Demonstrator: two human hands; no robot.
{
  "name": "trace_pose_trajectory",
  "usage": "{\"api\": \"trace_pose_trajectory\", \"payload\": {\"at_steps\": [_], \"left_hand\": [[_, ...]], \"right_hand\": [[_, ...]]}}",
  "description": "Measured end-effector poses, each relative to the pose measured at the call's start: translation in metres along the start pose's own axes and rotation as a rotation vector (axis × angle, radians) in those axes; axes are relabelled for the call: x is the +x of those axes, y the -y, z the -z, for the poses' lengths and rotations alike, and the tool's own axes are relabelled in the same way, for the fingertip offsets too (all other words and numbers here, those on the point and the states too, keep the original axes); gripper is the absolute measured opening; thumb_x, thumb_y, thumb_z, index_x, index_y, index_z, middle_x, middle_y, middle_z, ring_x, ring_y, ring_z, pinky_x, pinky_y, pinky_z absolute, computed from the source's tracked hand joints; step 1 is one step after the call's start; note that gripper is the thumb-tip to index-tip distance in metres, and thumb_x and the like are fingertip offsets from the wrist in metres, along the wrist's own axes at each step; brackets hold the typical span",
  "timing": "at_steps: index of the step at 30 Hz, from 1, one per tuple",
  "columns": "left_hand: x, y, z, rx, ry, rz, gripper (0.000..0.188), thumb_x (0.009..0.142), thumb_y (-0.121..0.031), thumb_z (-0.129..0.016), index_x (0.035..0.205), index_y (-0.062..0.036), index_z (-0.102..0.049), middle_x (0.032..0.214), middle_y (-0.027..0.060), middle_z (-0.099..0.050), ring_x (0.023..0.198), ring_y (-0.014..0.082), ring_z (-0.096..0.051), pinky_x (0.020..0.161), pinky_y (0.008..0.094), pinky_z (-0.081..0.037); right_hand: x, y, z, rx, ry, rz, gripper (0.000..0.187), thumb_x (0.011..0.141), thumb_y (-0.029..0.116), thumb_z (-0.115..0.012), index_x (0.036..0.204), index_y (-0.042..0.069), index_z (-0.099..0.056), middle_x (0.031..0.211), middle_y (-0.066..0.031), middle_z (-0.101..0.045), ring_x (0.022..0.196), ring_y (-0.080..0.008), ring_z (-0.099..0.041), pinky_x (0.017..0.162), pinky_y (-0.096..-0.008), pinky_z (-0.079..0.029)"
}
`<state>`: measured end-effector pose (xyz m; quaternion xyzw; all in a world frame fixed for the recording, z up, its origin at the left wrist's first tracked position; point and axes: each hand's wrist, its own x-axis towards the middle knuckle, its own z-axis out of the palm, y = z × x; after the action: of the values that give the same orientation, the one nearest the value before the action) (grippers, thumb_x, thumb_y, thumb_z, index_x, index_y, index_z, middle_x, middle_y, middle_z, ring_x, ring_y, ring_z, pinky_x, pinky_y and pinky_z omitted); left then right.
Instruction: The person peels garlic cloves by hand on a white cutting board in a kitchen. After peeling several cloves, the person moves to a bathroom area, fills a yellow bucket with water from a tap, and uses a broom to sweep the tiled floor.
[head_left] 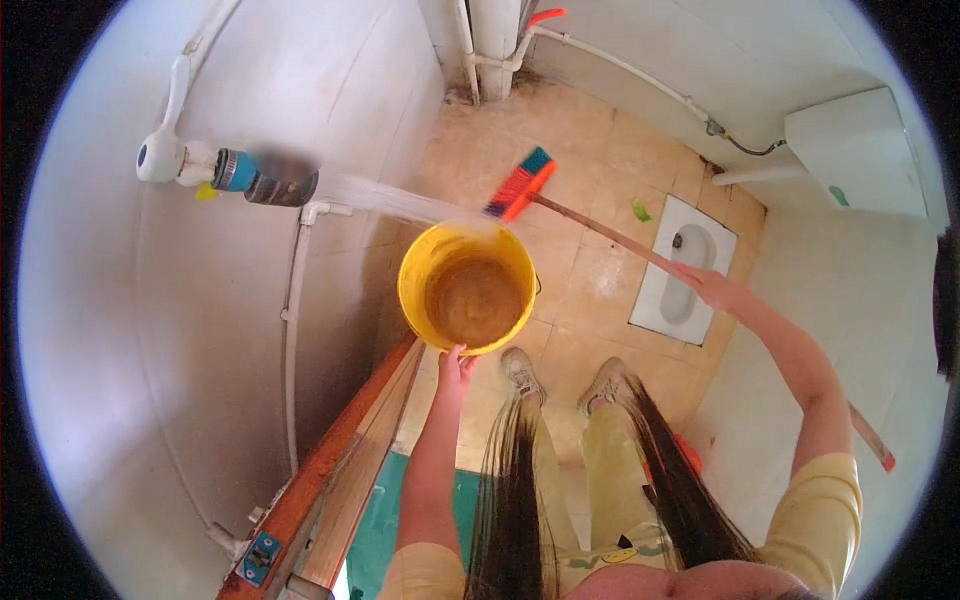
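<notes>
My left hand [457, 366] grips the near rim of a yellow bucket [412, 285], thumb over the edge. The bucket is tilted so that I look into it; its bottom looks brownish. A stream of water [390, 200] shoots from the wall tap [235, 170] on the left to the bucket's far rim. My right hand [715, 289] is closed around the long wooden handle of a broom [522, 185]. Its red, orange and teal head rests on the tiles just beyond the bucket, and the handle's end sticks out behind my right forearm.
Right of the bucket, a squat toilet [684, 270] is set in the tiled floor [590, 285], with a green leaf [640, 210] nearby. A white cistern [857, 152] hangs on the right wall. A wooden door [330, 470] stands at lower left. Pipes [292, 315] run along the walls.
</notes>
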<state>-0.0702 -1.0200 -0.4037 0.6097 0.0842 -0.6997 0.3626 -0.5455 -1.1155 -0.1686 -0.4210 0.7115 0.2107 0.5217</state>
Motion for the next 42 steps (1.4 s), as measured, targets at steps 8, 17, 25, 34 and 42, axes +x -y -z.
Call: {"api": "trace_pose_trajectory", "payload": {"at_steps": [8, 17, 25, 34, 42], "left_hand": [[0.069, -0.016, -0.066, -0.266, 0.083, -0.001, 0.031, 0.074, -0.005, -0.052, 0.103, 0.0053, -0.045, 0.101, 0.0138, -0.053, 0.092, 0.0285, -0.055, 0.082, 0.0399, -0.049], [0.118, 0.017, -0.035, -0.270, -0.067, -0.220, 0.043, 0.077, -0.011, -0.057, 0.115, -0.0027, -0.039, 0.112, 0.0094, -0.047, 0.099, 0.0270, -0.050, 0.080, 0.0362, -0.049], [-0.016, 0.040, -0.276, 1.040, 0.093, -1.206, 0.081, 0.068, -0.009, -0.065, 0.132, 0.0019, -0.017, 0.138, 0.0225, -0.016, 0.130, 0.0337, -0.011, 0.105, 0.0429, -0.012], [-0.052, 0.064, -0.460, 1.760, 0.722, -1.369, 0.004, 0.068, -0.012, -0.058, 0.066, -0.0085, -0.060, 0.067, 0.0120, -0.060, 0.069, 0.0289, -0.059, 0.073, 0.0477, -0.041], [-0.097, 0.132, -0.530, 2.058, 0.855, -1.390, 0.009, 0.067, -0.013, -0.058, 0.072, -0.0070, -0.062, 0.070, 0.0131, -0.060, 0.070, 0.0303, -0.059, 0.063, 0.0430, -0.045]], "right_hand": [[0.019, -0.030, 0.042, -0.313, -0.244, 0.236, 0.042, 0.092, 0.035, -0.028, 0.133, 0.024, -0.028, 0.112, -0.0147, -0.053, 0.096, -0.0329, -0.054, 0.080, -0.0398, -0.043], [0.158, 0.150, 0.076, -0.213, -0.212, 0.257, 0.038, 0.088, 0.044, -0.034, 0.118, 0.024, -0.047, 0.075, -0.0111, -0.055, 0.053, -0.0231, -0.051, 0.048, -0.0395, -0.044], [0.136, 0.049, 0.083, -0.786, -0.590, 0.263, 0.018, 0.078, 0.020, -0.054, 0.090, 0.006, -0.059, 0.085, -0.0110, -0.062, 0.070, -0.0262, -0.061, 0.057, -0.0377, -0.049], [-0.194, -0.045, 0.095, -0.769, -0.452, 0.092, 0.025, 0.075, 0.029, -0.061, 0.083, 0.006, -0.055, 0.062, -0.0100, -0.056, 0.061, -0.0304, -0.057, 0.054, -0.0401, -0.044], [-0.292, -0.177, 0.085, -0.527, -0.615, -0.161, 0.024, 0.080, 0.029, -0.055, 0.084, 0.006, -0.052, 0.066, -0.0122, -0.058, 0.065, -0.0306, -0.058, 0.057, -0.0411, -0.045]]}}
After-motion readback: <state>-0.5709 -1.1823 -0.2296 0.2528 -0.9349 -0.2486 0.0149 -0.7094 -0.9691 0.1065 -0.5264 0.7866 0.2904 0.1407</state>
